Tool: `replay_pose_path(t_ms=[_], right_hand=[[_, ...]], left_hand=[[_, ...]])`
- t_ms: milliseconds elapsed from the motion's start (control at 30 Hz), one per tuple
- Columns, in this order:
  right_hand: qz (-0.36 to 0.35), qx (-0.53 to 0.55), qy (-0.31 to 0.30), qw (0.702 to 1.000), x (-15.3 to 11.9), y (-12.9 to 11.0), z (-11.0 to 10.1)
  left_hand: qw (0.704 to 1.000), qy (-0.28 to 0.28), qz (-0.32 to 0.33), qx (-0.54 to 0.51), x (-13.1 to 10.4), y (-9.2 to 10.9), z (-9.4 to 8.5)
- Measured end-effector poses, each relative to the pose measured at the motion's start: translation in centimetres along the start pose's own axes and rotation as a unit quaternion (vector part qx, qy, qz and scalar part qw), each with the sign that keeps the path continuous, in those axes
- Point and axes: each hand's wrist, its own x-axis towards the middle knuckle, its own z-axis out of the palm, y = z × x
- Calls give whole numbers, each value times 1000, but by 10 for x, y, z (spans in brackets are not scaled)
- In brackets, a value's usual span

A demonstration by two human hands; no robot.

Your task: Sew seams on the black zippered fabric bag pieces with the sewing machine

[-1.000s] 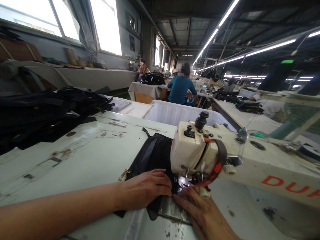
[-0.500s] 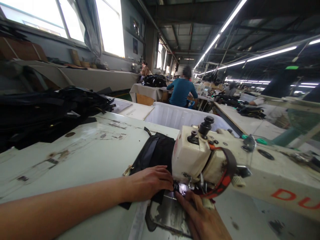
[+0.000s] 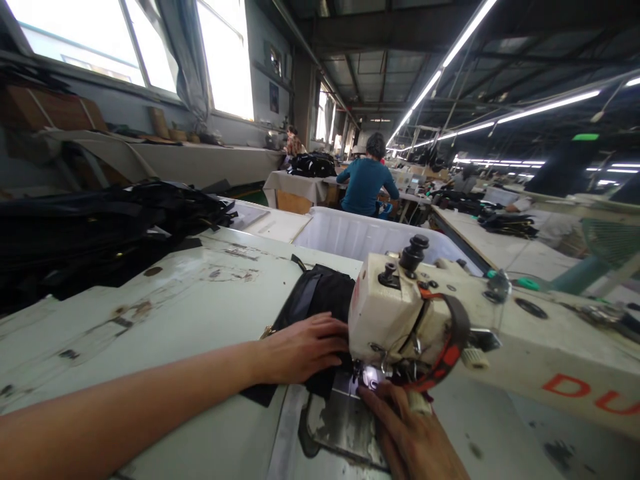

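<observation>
Left fingers [image 3: 329, 329], palm down, on black fabric [image 3: 331, 288]

The left forearm [image 3: 130, 410] is bare and comes from the left edge of the view, rising slightly toward the right. The left wrist [image 3: 250, 363] is almost straight. The left hand [image 3: 305, 348] lies with its back upward, and its fingers [image 3: 327, 343] are extended to the right, a little bent and close together. The right hand [image 3: 413, 430] enters from the lower edge, directed up and to the left. Its index finger [image 3: 375, 405] reaches forward, while another finger beside it is more bent. The two hands are near each other, but apart.
</observation>
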Motion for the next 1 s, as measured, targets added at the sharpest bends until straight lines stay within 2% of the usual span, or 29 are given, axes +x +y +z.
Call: replay_pose_path(t_ms=[100, 167, 333, 400, 467, 633, 700, 800, 900, 1000], right_hand=[[13, 13, 20, 1000, 2, -6, -5], [28, 21, 42, 999, 4, -10, -11], [47, 52, 52, 996, 3, -15, -23], [45, 54, 39, 997, 1, -15, -28], [43, 52, 15, 998, -2, -16, -34], [71, 83, -47, 993, -18, -28, -57], [78, 94, -40, 992, -26, -35, -64], [93, 80, 8, 992, -38, -46, -68], [86, 52, 62, 993, -47, -59, -63], [55, 36, 62, 996, -54, -74, -49]], left_hand=[[994, -37, -81, 70, -7, -7, -13], [981, -73, -144, 105, -15, 0, -16], [933, -128, -260, 215, -39, 58, -11], [925, -141, -271, 226, -45, 81, -11], [931, -130, -263, 216, -49, 98, -12], [981, -78, -143, 102, -52, 130, -12], [987, -83, -126, 60, -53, 135, -6], [986, -66, -155, 5, -55, 128, 5], [968, -21, -246, -51, -54, 116, 8], [931, 30, -348, -103, -50, 111, 4]])
